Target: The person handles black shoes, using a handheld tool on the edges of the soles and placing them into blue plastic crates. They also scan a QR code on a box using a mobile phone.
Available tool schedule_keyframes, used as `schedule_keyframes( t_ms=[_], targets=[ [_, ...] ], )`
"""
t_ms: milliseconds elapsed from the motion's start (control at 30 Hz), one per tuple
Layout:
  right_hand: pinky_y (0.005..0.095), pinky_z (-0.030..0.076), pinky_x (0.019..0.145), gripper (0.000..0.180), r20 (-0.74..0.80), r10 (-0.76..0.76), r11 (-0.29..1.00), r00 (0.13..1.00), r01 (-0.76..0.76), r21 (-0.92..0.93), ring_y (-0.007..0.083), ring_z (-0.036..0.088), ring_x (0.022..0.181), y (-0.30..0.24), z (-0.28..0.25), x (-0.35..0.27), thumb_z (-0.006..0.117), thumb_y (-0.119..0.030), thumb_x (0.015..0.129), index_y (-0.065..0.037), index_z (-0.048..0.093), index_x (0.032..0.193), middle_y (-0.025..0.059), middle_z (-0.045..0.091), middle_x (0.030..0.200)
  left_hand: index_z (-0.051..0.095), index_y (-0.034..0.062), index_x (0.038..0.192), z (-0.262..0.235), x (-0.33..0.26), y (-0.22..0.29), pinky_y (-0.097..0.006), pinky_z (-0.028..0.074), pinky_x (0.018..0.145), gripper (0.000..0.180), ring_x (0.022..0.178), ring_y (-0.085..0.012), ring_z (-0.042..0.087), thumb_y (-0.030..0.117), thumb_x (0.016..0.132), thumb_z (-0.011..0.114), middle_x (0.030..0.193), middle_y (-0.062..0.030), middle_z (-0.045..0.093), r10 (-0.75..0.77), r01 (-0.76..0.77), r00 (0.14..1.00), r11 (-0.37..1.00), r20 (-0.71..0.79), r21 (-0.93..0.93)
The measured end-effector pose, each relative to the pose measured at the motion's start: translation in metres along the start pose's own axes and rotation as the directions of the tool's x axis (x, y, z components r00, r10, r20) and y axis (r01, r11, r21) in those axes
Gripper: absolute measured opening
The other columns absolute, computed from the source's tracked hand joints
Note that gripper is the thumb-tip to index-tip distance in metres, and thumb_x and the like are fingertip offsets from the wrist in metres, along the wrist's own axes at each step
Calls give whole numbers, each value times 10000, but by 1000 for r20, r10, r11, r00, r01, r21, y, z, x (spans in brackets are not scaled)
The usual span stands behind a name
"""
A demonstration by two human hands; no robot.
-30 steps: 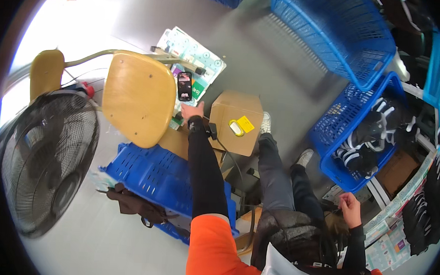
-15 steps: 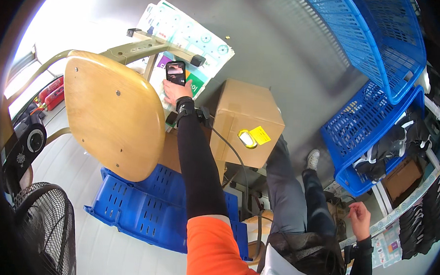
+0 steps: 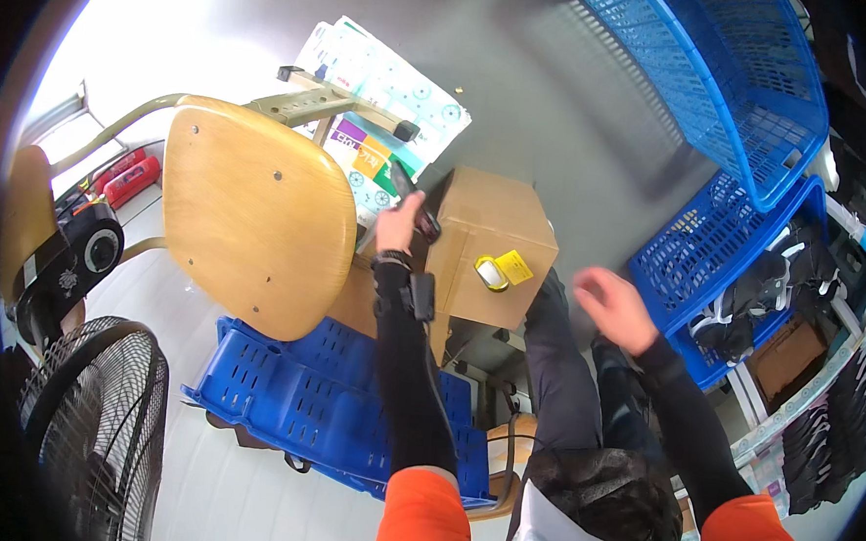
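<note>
My left hand (image 3: 396, 226) is closed around a black smartphone (image 3: 428, 225), which is turned nearly edge-on, so its screen cannot be read. Hand and phone are held above the gap between a stack of printed white and teal packages (image 3: 396, 82) and a brown cardboard box (image 3: 495, 210). On the box's side lie a yellow label (image 3: 513, 267) and a small white oval item with a yellow rim (image 3: 490, 273). My right hand (image 3: 619, 308) is raised over my legs, holding nothing, its thumb apart from the fingers.
A wooden chair (image 3: 255, 212) stands at the left, its metal foot over the packages. Below it is a blue plastic crate (image 3: 289, 405), with a black fan (image 3: 101, 429) at the lower left. Blue baskets (image 3: 694, 240) stand at the right, one holding black shoes (image 3: 733, 330).
My left hand has lifted the phone off the packages and drawn it right, tilting it. My right hand has come up from the lower right toward the middle. The view has shifted slightly.
</note>
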State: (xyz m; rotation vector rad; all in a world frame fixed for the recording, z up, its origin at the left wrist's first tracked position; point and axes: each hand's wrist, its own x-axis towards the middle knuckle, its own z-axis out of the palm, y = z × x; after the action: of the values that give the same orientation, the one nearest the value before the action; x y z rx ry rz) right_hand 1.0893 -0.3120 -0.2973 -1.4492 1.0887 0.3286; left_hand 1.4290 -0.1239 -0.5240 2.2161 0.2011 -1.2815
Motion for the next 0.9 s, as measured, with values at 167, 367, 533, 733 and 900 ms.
schedule_keyframes(
  t_ms=[167,367,533,733,900],
  targets=[
    [319,510,915,433,191,-99,991,977,80,103,205,633,1106,-38,82,92,598,-334,991,-66,561,1329,126,642,1226,641,-112,1017,0,-60,-15,-309,490,797,604,823,-191,618,428,798,798,881,-96,674,17,-39,993,983,-120,-178],
    [446,448,1045,649,414,63,770,908,-308,558,211,428,1376,-56,138,127,459,-567,1011,-119,426,1480,74,497,1451,578,79,1098,10,-108,55,-329,392,764,580,846,-160,575,534,790,764,914,-28,606,-266,302,953,829,143,-472],
    [432,497,979,634,493,33,738,869,-354,575,164,538,1197,-47,157,169,432,-621,1001,-173,459,1449,20,550,1338,636,42,947,20,-98,63,-258,440,601,325,693,-116,577,345,884,736,828,-23,630,-139,219,973,805,183,-552],
    [218,480,602,547,569,16,669,822,-432,605,54,587,782,-40,156,172,447,-625,995,-191,534,1315,-42,589,900,594,132,1238,2,-63,41,-413,464,872,624,952,-186,583,639,879,648,1040,-54,633,-152,232,942,939,299,-254],
    [272,506,610,566,540,97,785,836,-398,475,108,578,751,-66,173,163,440,-643,989,-126,570,1178,17,610,902,594,110,1250,-34,16,29,-416,451,852,552,934,-204,578,584,984,504,1089,-59,626,-41,141,973,883,227,-448]
  ],
)
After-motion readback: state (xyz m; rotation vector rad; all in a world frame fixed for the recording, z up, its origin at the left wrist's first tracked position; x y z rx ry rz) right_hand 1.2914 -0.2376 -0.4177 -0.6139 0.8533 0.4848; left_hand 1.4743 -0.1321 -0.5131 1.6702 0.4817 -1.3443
